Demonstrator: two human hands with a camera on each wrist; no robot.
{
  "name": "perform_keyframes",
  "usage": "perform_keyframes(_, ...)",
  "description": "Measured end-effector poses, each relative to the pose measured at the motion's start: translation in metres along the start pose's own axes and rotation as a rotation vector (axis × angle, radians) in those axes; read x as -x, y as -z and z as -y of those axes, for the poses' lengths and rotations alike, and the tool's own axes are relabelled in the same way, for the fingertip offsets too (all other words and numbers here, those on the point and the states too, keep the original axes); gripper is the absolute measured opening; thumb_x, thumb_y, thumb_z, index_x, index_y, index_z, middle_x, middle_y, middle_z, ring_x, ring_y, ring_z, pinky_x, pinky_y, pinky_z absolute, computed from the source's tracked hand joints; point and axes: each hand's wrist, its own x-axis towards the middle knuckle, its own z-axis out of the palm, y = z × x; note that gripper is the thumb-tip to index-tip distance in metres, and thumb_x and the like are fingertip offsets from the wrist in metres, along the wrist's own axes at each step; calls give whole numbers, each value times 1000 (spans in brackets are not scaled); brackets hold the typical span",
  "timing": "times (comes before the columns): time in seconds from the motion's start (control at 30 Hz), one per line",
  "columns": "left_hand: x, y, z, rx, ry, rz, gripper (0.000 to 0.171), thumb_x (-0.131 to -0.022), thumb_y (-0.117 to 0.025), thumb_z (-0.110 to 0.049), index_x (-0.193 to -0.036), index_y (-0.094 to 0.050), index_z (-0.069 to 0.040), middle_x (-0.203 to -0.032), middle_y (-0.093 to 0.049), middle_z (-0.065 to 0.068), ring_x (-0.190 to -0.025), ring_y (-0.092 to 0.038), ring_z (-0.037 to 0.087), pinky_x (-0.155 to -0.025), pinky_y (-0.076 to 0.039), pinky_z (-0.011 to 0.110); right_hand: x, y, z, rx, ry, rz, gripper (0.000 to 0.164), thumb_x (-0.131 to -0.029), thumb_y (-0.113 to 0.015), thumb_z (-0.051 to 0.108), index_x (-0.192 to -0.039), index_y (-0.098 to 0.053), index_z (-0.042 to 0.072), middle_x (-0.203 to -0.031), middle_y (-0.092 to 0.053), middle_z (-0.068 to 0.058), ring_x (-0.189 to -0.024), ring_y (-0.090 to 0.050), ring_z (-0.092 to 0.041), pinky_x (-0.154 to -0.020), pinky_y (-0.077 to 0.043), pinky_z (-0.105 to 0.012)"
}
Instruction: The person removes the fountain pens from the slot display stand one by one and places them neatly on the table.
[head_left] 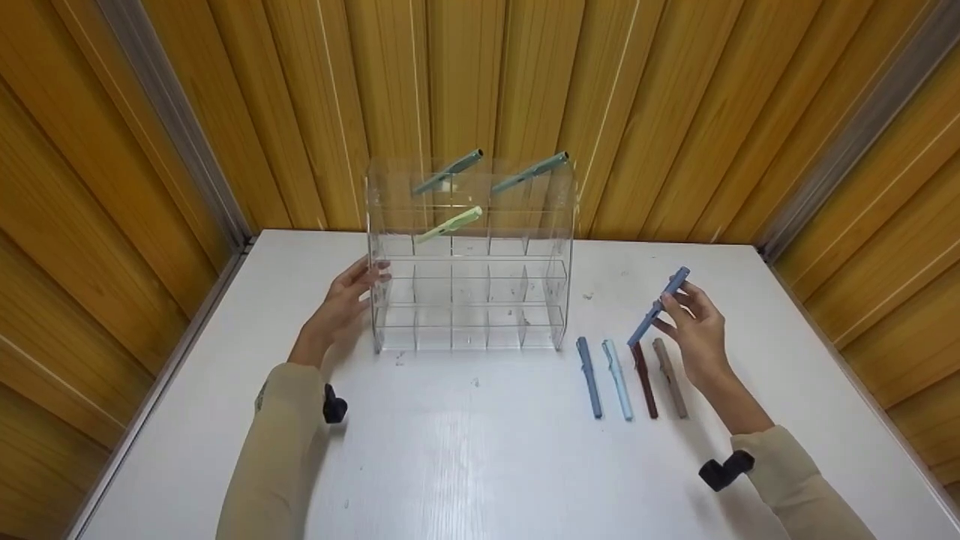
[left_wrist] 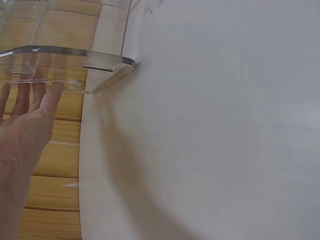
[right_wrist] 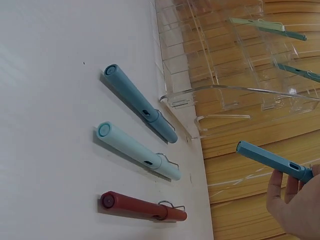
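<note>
My right hand [head_left: 699,334] pinches a blue pen [head_left: 643,326] between thumb and fingers, tilted in the air over the table. Below it lie a grey-blue pen [head_left: 589,379], a light blue pen [head_left: 618,381], a dark red pen [head_left: 645,382] and a brown pen [head_left: 670,377], side by side. My left hand [left_wrist: 25,135] touches the left side of a clear acrylic pen rack [head_left: 469,306] with fingers extended. Two teal pens [head_left: 448,172] [head_left: 531,173] rest slanted in the rack's top tier. A pale green pen [head_left: 450,224] sits one tier lower.
The rack stands on a white table [head_left: 450,450], near its back edge. Wood-patterned panels [head_left: 465,90] close off the back and both sides, with grey metal strips [head_left: 180,120] at the corners. A black wrist mount [head_left: 726,471] sits on the right sleeve.
</note>
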Motion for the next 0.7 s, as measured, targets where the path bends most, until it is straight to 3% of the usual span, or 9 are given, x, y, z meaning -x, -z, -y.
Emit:
perform_keyframes(0.3, 0, 0, 0, 7, 14, -11, 64, -109, -50, -26, -164, -20, -13, -166, -33, 10, -155, -30, 27, -130, -14, 54, 6, 15, -9, 22, -36, -53, 52, -101, -64, 26, -146, -47, 5, -108, -61, 10, -101, -65, -1, -89, -58, -18)
perform_keyframes(0.7, 0, -3, 1, 41, -5, -16, 62, -108, -51, -27, -162, -25, -11, -163, -34, 12, -153, -31, 27, -130, -18, 50, 6, 45, -19, 54, -58, -110, 56, -99, -67, 23, -148, -49, 3, -104, -66, 15, -96, -66, 1, -84, -57, -13)
